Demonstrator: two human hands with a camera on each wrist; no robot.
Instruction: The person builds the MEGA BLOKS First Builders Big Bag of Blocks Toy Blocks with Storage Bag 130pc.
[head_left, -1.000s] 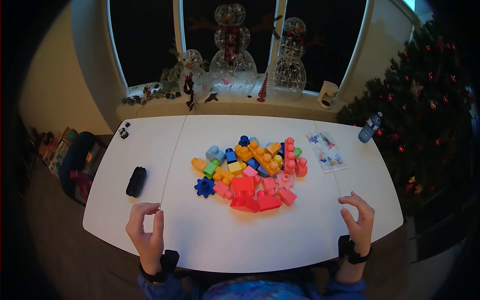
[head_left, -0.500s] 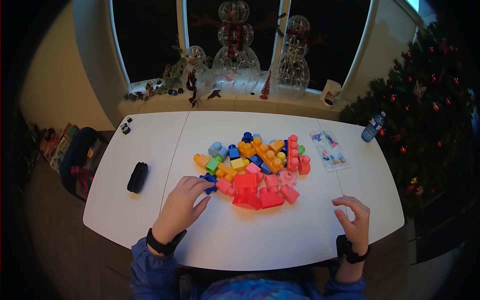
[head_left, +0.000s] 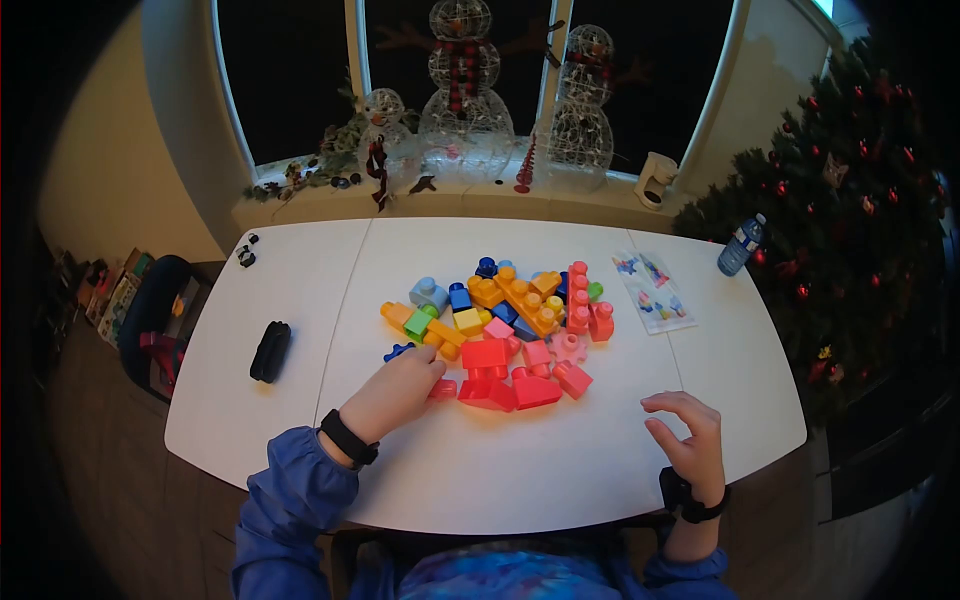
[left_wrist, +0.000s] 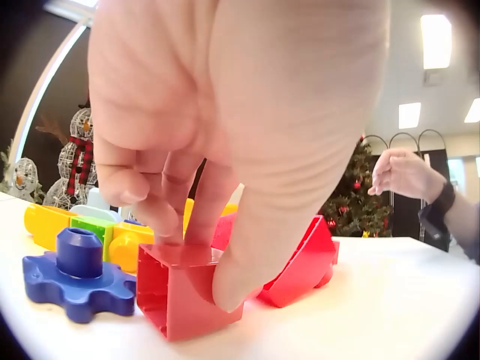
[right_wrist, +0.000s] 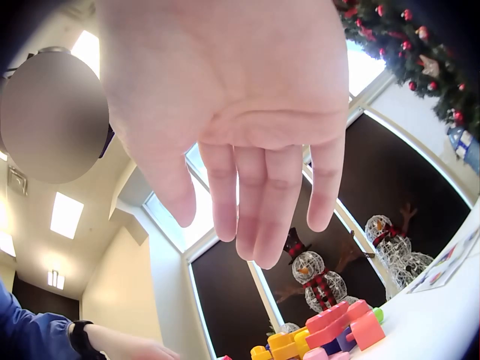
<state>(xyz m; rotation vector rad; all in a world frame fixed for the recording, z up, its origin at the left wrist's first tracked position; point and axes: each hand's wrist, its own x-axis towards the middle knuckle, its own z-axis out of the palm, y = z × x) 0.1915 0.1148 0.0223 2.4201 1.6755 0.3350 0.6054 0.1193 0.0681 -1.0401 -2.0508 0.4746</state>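
Note:
My left hand (head_left: 395,392) is at the near left edge of a pile of toy building blocks. Thumb and fingertips pinch a pinkish-red block (left_wrist: 196,300), which sits on the white table with its hollow end showing in the left wrist view. Beside it lies a dark blue gear-shaped piece (left_wrist: 79,279), mostly covered by the hand in the head view. Bigger red blocks (head_left: 486,358) stand just to the right. My right hand (head_left: 694,445) hovers over the table's right side, fingers loosely bent, nothing in its grasp.
Orange blocks (head_left: 520,298), along with yellow, green, blue and pink ones, fill the pile. A black case (head_left: 270,352) lies to the left. Toward the right are a picture sheet (head_left: 653,292) and a water bottle (head_left: 741,246) near the table (head_left: 560,480) edge.
My left hand has gone from the table's near left, forward and right to the pile, and now pinches the pinkish-red block. The right hand has drifted slightly left, still holding nothing.

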